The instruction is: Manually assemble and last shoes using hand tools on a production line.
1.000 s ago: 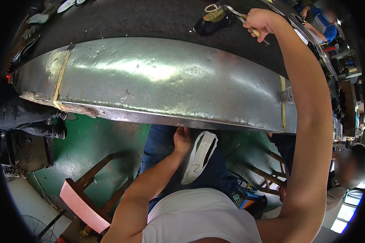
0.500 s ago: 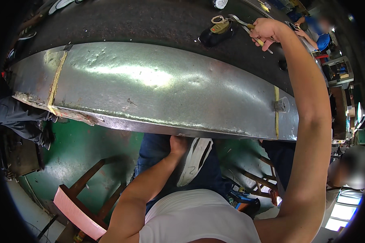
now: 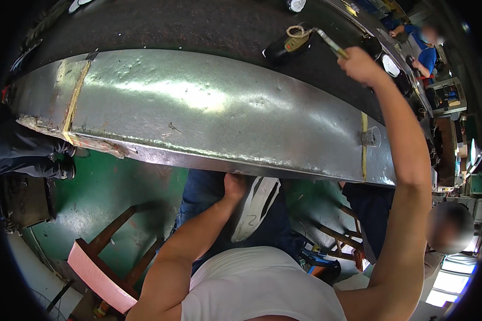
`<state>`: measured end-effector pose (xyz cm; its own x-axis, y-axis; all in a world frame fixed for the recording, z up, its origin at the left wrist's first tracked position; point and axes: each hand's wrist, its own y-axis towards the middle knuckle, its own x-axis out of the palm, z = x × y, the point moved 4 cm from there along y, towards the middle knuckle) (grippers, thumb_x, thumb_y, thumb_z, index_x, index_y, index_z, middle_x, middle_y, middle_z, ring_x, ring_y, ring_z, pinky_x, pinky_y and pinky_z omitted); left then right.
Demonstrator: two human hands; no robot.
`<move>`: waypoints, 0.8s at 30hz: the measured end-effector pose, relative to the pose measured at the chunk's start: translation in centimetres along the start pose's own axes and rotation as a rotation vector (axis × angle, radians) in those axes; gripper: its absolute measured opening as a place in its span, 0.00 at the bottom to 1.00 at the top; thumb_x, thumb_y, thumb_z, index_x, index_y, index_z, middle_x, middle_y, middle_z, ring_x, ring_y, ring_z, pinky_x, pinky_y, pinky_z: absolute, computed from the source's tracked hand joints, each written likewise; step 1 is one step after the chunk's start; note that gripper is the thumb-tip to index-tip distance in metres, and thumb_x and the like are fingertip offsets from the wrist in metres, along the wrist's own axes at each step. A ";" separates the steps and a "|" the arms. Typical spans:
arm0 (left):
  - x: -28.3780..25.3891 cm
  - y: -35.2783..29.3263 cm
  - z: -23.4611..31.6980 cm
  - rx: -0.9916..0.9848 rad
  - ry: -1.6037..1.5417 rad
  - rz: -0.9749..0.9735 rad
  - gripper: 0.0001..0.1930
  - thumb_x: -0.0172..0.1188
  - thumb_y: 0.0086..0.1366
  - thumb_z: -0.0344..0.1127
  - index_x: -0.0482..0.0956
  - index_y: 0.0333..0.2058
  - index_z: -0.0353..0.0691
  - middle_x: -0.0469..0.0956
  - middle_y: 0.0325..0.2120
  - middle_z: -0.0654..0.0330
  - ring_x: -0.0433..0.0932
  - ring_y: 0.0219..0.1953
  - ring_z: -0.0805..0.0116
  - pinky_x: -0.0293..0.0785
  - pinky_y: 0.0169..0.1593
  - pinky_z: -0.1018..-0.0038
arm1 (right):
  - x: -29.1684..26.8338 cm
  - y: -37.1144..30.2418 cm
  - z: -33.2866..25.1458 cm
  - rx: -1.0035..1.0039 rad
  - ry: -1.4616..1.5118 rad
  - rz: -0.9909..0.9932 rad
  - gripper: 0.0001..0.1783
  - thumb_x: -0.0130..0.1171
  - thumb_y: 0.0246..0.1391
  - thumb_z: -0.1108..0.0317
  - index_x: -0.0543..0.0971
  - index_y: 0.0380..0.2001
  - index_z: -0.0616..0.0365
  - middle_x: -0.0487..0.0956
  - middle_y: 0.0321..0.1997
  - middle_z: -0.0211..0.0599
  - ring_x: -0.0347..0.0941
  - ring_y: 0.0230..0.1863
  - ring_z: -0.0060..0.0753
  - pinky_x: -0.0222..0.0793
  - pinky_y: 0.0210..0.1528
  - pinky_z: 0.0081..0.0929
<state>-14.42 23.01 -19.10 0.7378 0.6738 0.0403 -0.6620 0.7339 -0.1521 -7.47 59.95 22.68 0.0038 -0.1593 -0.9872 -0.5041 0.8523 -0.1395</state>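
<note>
The right hand (image 3: pixel 360 67) is grasping a slim metal tool with a yellowish handle (image 3: pixel 329 41), fingers clenched, its tip hanging beside the beige rope loop (image 3: pixel 289 30) on a black-and-olive shoe (image 3: pixel 285 49) at far right. Apparently, it is handling that shoe; steering calls for avoiding the clear plastic cup (image 3: pixel 372 137) on the silver metal bench (image 3: pixel 225 128). The left hand (image 3: pixel 234 187), fingers mostly hidden, grasp impossible to tell, is resting beside a white shoe (image 3: pixel 249 220).
</note>
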 end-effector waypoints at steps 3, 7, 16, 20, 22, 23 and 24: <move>-0.4 -0.6 3.7 0.119 0.434 -0.122 0.13 0.51 0.68 0.35 0.79 0.43 0.33 0.80 0.40 0.40 0.78 0.47 0.41 0.75 0.49 0.59 | 0.5 0.4 1.0 0.068 0.122 -0.014 0.16 0.58 0.57 0.62 0.79 0.34 0.69 0.81 0.34 0.56 0.80 0.40 0.55 0.72 0.45 0.43; -0.4 -1.3 4.6 0.049 0.431 -0.088 0.16 0.49 0.71 0.39 0.79 0.45 0.32 0.80 0.42 0.40 0.78 0.49 0.42 0.75 0.51 0.58 | -1.7 0.4 0.6 -0.131 -0.149 0.151 0.17 0.58 0.58 0.61 0.80 0.35 0.69 0.81 0.35 0.60 0.79 0.42 0.60 0.73 0.46 0.45; -0.2 -1.7 6.4 0.000 0.372 -0.064 0.20 0.48 0.73 0.45 0.79 0.44 0.32 0.79 0.40 0.36 0.75 0.49 0.36 0.74 0.49 0.58 | -2.7 -1.1 2.5 0.135 0.580 0.338 0.13 0.55 0.56 0.65 0.79 0.29 0.65 0.80 0.28 0.48 0.79 0.32 0.41 0.72 0.37 0.36; -1.0 -1.8 7.1 -0.111 0.432 -0.068 0.23 0.48 0.73 0.49 0.79 0.35 0.32 0.79 0.34 0.35 0.77 0.44 0.34 0.73 0.43 0.51 | -2.9 -1.5 0.4 -0.161 -0.196 0.181 0.09 0.56 0.60 0.63 0.77 0.32 0.58 0.76 0.27 0.30 0.76 0.30 0.24 0.76 0.33 0.30; -0.5 -2.0 6.2 -0.081 0.443 -0.068 0.24 0.48 0.73 0.50 0.80 0.36 0.32 0.78 0.32 0.35 0.77 0.42 0.32 0.72 0.41 0.51 | -2.1 -2.5 2.8 0.185 0.597 -0.004 0.10 0.56 0.62 0.63 0.75 0.41 0.59 0.79 0.35 0.32 0.78 0.34 0.26 0.81 0.35 0.36; -0.6 -1.7 6.6 -0.123 0.436 -0.065 0.24 0.48 0.73 0.51 0.79 0.34 0.32 0.78 0.30 0.34 0.76 0.40 0.31 0.72 0.40 0.50 | -1.2 -3.6 2.4 0.213 0.845 0.020 0.09 0.55 0.64 0.64 0.73 0.42 0.58 0.78 0.39 0.33 0.78 0.37 0.27 0.83 0.34 0.37; -0.6 -2.1 6.8 -0.127 0.441 -0.068 0.24 0.48 0.73 0.51 0.79 0.34 0.32 0.78 0.30 0.34 0.76 0.40 0.31 0.72 0.40 0.50 | -0.4 -4.6 2.6 0.218 0.848 0.016 0.09 0.55 0.64 0.64 0.73 0.42 0.58 0.78 0.39 0.33 0.78 0.37 0.27 0.83 0.34 0.37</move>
<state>-14.40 21.61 -12.08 0.7831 0.5036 -0.3650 -0.6089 0.7404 -0.2848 -2.88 57.36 23.48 -0.6889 -0.3896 -0.6113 -0.3220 0.9200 -0.2236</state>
